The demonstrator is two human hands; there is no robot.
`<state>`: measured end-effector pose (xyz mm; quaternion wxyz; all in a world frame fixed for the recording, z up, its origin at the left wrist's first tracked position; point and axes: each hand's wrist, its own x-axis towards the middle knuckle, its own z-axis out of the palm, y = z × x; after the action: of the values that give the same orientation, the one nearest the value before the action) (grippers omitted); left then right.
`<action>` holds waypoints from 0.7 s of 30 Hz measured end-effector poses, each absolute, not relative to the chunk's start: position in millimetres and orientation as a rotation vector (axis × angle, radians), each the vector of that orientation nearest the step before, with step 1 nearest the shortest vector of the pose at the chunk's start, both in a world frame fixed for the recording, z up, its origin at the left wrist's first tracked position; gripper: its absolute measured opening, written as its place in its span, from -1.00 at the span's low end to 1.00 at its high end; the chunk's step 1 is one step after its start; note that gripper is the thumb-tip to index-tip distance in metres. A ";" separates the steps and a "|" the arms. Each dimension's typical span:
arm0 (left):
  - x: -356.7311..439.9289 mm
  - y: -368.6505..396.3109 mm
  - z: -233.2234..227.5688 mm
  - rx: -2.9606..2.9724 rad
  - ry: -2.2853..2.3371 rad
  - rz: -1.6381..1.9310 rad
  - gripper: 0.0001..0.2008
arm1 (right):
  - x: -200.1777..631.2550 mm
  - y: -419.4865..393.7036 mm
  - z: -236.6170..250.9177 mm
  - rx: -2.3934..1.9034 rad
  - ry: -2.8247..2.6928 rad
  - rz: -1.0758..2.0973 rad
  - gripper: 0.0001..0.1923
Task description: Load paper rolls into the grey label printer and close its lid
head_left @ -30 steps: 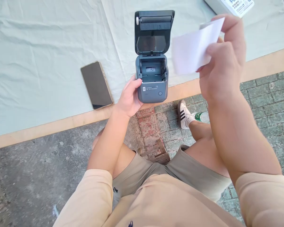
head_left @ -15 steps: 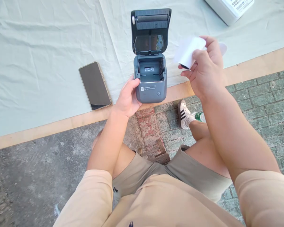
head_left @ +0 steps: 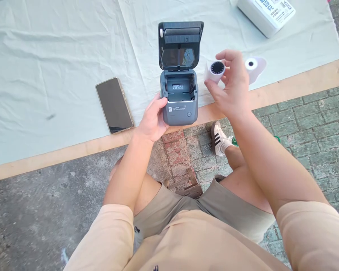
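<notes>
Head camera view, item one: dark blue-grey plastic box-shaped printer (head_left: 180, 109), upper centre of the frame; black lid (head_left: 180, 45) flipped up, inner bay (head_left: 177, 79) exposed. Whether the base rests on anything: cannot tell.

Item two: white paper roll with a black toothed core (head_left: 214, 77), just right of the printer, apart from it and outside the bay; tilted, core end toward the camera.

Left hand (head_left: 153, 119): grip clamped on the printer's left side, thumb near the bay's front corner.

Right hand (head_left: 234, 82): grip closed on the paper roll, thumb below, fingers above and behind.

Change noted: half a second ago the roll showed mainly its paper side and lay farther right in the frame; it has since been turned core end to view and brought nearer the printer. Judged from this, the work in hand is at turning and positioning the roll beside the bay.

Item three: second white paper roll with a loose tail (head_left: 253, 68), right of the right hand, on the surface; formerly mostly hidden by that hand.

Item four: dark-screened phone in a pale case (head_left: 114, 104), centre left.

Item five: white box with blue and black print (head_left: 267, 17), upper right.

Support: surface under wrinkled pale green cloth (head_left: 59, 75), pale wooden front edge (head_left: 299, 78).
</notes>
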<state>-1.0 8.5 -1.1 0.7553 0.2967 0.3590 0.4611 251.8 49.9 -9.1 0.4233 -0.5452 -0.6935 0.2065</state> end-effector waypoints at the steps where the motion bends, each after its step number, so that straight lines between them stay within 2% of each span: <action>1: -1.0 8.2 -0.8 0.647 0.780 1.005 -0.67 | 252.2 50.5 -12.2 -1.396 -1.779 0.438 -0.49; 6: -0.4 6.8 0.9 0.629 0.772 1.015 -0.69 | 253.9 41.9 -10.7 -1.528 -1.850 0.303 -0.41; 11: 1.0 6.6 3.3 0.635 0.756 1.017 -0.68 | 289.3 36.0 6.4 -1.258 -1.709 -0.174 -0.56; 13: 1.3 6.6 3.8 0.646 0.754 1.012 -0.68 | 308.6 39.8 4.1 -1.272 -1.629 -0.263 -0.45; 17: 1.2 6.5 4.0 0.660 0.761 1.002 -0.67 | 329.5 48.0 -15.1 -1.590 -1.474 0.134 -0.15; 19: 1.1 6.5 3.8 0.657 0.760 0.997 -0.65 | 331.3 50.9 -24.3 -1.679 -1.397 0.272 -0.17; 21: 0.9 6.6 3.6 0.655 0.751 0.996 -0.65 | 330.9 53.6 -29.1 -1.705 -1.385 0.268 -0.22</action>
<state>0.9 6.6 3.6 0.7619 0.3009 0.3451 0.4580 330.9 53.6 -29.1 0.4480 -0.6888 -0.5596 0.1082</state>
